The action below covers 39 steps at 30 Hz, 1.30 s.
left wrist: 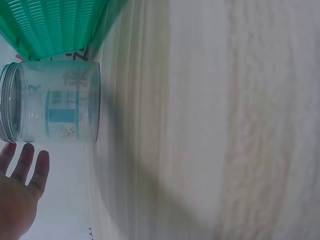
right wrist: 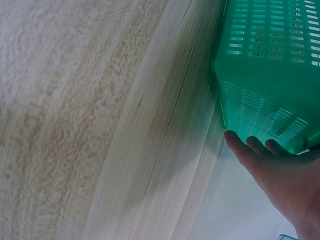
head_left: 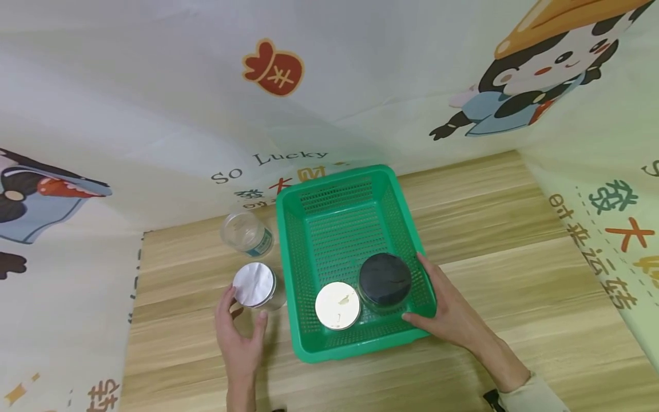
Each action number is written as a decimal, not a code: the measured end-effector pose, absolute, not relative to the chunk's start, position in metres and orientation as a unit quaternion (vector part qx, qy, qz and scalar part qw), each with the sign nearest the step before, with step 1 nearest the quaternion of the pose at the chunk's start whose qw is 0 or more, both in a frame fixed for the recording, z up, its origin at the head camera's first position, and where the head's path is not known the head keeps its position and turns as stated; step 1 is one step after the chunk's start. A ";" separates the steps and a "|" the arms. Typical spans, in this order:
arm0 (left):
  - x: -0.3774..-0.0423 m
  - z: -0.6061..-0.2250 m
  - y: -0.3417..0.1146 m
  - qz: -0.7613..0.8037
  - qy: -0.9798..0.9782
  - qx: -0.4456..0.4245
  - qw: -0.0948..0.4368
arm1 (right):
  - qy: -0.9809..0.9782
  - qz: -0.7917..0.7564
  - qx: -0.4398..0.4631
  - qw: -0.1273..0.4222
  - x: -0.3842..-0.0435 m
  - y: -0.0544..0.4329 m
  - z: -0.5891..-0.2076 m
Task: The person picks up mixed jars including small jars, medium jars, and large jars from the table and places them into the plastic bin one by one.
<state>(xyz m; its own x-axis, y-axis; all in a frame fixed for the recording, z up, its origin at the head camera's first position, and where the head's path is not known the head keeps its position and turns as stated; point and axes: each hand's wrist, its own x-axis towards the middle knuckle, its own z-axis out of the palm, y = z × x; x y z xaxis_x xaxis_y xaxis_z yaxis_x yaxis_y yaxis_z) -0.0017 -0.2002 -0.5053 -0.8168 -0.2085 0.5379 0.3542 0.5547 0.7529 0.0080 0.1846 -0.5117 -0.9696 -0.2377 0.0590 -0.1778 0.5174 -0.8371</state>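
Observation:
A clear jar with a silver lid (head_left: 254, 285) stands on the table left of the basket. My left hand (head_left: 241, 337) is at its near left side, thumb and fingers spread apart; in the left wrist view the fingertips reach the labelled clear jar (left wrist: 60, 107) near its lid. My right hand (head_left: 448, 309) rests at the near right corner of the green basket (head_left: 342, 350), with straight fingers along its outer wall in the right wrist view. Inside the basket are a black-lidded jar (head_left: 385, 278) and a jar with a shiny pale lid (head_left: 337, 306).
Behind the silver-lidded jar is another clear jar (head_left: 247, 233) with a blue-green label. A wood-grain table (head_left: 484, 229) lies under everything. Printed cloth (head_left: 360, 103) rises behind the table and along both sides.

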 end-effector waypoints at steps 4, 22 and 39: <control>-0.003 -0.506 -0.201 -0.481 -0.829 -0.040 0.282 | 0.871 -0.476 -0.118 0.031 0.008 0.185 -0.512; -0.010 -0.500 -0.203 -0.487 -0.840 -0.029 0.238 | 0.864 -0.488 -0.123 0.023 0.008 0.183 -0.512; -0.022 -0.499 -0.192 -0.478 -0.846 -0.050 0.231 | 0.863 -0.493 -0.110 0.024 0.009 0.184 -0.512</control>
<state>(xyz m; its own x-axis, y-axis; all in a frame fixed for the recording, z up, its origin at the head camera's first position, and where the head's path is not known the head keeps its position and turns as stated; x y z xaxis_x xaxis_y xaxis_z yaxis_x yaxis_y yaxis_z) -0.0219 -0.1916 -0.4994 -0.8881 -0.1355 0.4392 0.3060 0.5386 0.7850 0.0087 0.1841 -0.5123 -0.9748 -0.2127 0.0669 -0.1656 0.4899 -0.8559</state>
